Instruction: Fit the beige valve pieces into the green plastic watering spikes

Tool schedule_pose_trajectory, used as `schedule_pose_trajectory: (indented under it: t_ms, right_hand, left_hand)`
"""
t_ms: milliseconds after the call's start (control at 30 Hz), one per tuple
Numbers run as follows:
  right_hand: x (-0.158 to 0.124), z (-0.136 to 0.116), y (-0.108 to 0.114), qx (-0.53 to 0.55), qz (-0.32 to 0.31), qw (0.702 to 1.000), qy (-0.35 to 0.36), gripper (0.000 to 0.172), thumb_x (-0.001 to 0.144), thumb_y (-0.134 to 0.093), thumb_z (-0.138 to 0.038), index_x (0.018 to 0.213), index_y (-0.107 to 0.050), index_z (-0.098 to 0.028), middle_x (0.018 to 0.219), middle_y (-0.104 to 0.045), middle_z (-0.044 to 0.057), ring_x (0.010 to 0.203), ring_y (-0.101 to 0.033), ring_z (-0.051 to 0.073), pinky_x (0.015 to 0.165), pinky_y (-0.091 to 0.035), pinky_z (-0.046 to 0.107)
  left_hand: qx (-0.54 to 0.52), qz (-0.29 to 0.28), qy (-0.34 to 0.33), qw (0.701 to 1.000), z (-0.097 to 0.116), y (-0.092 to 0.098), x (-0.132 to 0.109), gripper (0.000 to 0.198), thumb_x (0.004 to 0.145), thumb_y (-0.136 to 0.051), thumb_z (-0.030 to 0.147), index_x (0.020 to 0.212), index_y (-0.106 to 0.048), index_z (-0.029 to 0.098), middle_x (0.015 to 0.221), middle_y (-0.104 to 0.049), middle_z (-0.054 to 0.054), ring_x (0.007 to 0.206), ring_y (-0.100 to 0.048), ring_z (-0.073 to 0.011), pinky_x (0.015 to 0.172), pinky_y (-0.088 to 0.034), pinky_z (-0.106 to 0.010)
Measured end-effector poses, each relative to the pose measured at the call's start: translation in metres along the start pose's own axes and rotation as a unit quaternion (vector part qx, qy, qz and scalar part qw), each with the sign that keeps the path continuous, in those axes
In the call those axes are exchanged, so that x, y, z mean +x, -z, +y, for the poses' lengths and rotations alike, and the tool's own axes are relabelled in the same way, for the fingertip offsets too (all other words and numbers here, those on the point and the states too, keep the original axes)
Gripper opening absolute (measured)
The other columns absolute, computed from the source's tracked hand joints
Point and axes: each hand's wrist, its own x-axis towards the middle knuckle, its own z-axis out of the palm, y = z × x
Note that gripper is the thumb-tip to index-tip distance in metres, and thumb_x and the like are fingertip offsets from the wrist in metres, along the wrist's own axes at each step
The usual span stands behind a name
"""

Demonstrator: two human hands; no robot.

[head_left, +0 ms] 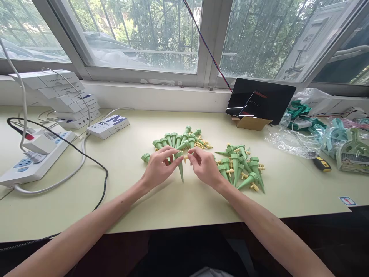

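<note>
Between thumb and fingers, my left hand [161, 165] grips the ribbed cap of a green watering spike [180, 171], its point hanging down toward the table. My right hand [204, 164] pinches a small yellow valve [186, 157] at the side of that cap; the fingertips partly hide how far it sits in. Just behind my hands lies a group of green spikes [173, 138], with several loose yellow valves [204, 144] at its right. Right of my right hand is a pile of green spikes with yellow valves [235, 165].
A power strip [37, 157] with trailing cables and stacked white boxes [69, 100] occupy the left, with another box [108, 126] nearby. At the back right a tablet [261, 100] leans on a cardboard stand [253, 123]. Plastic bags [296, 140] and a yellow-black tool [322, 163] lie right.
</note>
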Motion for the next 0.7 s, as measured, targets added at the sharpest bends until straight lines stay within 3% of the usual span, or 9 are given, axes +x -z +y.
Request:
schedule_pose_trajectory:
  t_ms: [133,300,533,700]
  right_hand:
    - [0.0008,0.0000,0.0011,-0.012,0.030,0.999,0.003,0.014,0.096,-0.047,-0.026,0.091,-0.058,-0.018,0.066,-0.056,-0.002,0.053,-0.050,0.011,0.053,-0.038,0.023]
    - [0.0018,0.0012,0.0028,-0.017,0.051,0.999,0.001,0.015,0.097,-0.045,-0.026,0.090,-0.057,-0.019,0.064,-0.052,-0.003,0.053,-0.048,0.012,0.052,-0.035,0.024]
    - [0.0018,0.0013,0.0026,-0.026,0.049,0.998,0.001,0.014,0.096,-0.046,-0.026,0.089,-0.056,-0.019,0.063,-0.052,-0.003,0.051,-0.045,0.011,0.051,-0.034,0.024]
    - [0.0001,0.0008,0.0007,-0.037,0.038,0.999,0.002,0.015,0.095,-0.048,-0.026,0.085,-0.057,-0.019,0.058,-0.049,-0.005,0.048,-0.041,0.010,0.049,-0.031,0.023]
  left_hand:
    - [0.023,-0.005,0.004,1.000,-0.0017,0.0000,0.0003,0.023,0.087,-0.067,0.038,0.087,-0.074,0.017,0.094,-0.067,-0.004,0.050,-0.043,-0.0048,0.048,-0.044,-0.022]
    - [0.051,-0.011,-0.010,0.999,-0.0045,-0.0010,-0.0004,0.024,0.085,-0.068,0.040,0.085,-0.074,0.016,0.087,-0.068,-0.003,0.049,-0.041,-0.0056,0.048,-0.040,-0.022]
    - [0.082,-0.021,-0.037,0.996,-0.0069,-0.0024,-0.0025,0.026,0.086,-0.067,0.042,0.080,-0.073,0.018,0.071,-0.065,0.000,0.050,-0.044,-0.0082,0.051,-0.038,-0.023]
    - [0.102,-0.032,-0.022,0.994,-0.0091,-0.0041,-0.0046,0.027,0.085,-0.068,0.045,0.084,-0.073,0.019,0.070,-0.069,0.000,0.050,-0.048,-0.0094,0.055,-0.041,-0.024]
